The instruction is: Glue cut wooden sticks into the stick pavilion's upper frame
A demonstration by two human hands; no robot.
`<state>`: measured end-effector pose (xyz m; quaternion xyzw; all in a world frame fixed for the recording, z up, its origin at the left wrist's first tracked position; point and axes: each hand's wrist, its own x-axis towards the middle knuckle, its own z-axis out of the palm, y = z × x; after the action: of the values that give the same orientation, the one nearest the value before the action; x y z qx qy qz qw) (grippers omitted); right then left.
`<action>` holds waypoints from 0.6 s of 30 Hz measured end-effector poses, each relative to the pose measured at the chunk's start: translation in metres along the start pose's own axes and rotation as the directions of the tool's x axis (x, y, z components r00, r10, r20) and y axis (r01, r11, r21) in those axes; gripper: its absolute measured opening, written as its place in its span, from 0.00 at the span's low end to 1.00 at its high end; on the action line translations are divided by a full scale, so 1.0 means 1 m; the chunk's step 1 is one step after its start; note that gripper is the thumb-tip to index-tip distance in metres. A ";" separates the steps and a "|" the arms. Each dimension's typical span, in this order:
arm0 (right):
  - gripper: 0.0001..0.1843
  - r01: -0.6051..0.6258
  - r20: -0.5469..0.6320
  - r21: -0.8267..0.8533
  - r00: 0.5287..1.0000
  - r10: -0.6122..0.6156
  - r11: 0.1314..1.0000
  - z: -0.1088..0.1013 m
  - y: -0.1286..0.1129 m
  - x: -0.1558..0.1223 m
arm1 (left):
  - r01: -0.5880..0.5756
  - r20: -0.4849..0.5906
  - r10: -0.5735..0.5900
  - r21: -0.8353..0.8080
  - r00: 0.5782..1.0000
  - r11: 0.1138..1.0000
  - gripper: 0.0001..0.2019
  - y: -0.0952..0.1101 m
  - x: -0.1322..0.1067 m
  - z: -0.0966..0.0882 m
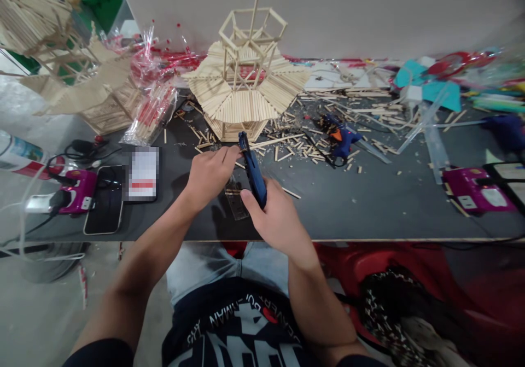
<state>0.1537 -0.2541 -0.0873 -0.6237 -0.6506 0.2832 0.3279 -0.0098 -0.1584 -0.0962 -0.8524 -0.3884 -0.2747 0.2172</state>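
My right hand [281, 216] is closed around the handle of a dark blue hand cutter [255, 173], its jaws pointing away from me. My left hand [213, 173] is pinched at the cutter's jaws, on what looks like a thin wooden stick [243, 150], mostly hidden by the fingers. Under both hands lies a small clear plastic piece [237, 205] with a short stick bit on it. Just beyond them stands a tiered pagoda-like model [246, 104] of wooden sticks, with an open hexagonal frame and an upright rod on top.
Loose stick offcuts [295, 148] and a blue glue gun [344, 140] lie right of the model. A second stick model [102, 88] and bagged sticks [153, 110] stand left. Phones [104, 200] and magenta power strips [478, 192] sit near the grey table's [361, 208] edge.
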 end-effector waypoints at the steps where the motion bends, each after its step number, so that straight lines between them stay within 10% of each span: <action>1: 0.25 -0.001 0.004 0.000 1.000 0.001 1.000 0.000 0.000 0.000 | 0.001 -0.011 -0.001 -0.006 1.000 1.000 0.12 0.000 0.000 0.001; 18: 0.18 -0.161 0.079 -0.022 0.984 0.162 0.987 0.002 0.005 0.012 | 0.130 0.029 -0.127 -0.183 0.991 0.974 0.16 -0.004 -0.005 0.015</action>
<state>0.1554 -0.2421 -0.0920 -0.6650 -0.6127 0.3287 0.2727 -0.0114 -0.1501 -0.1103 -0.8441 -0.4175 -0.3158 0.1158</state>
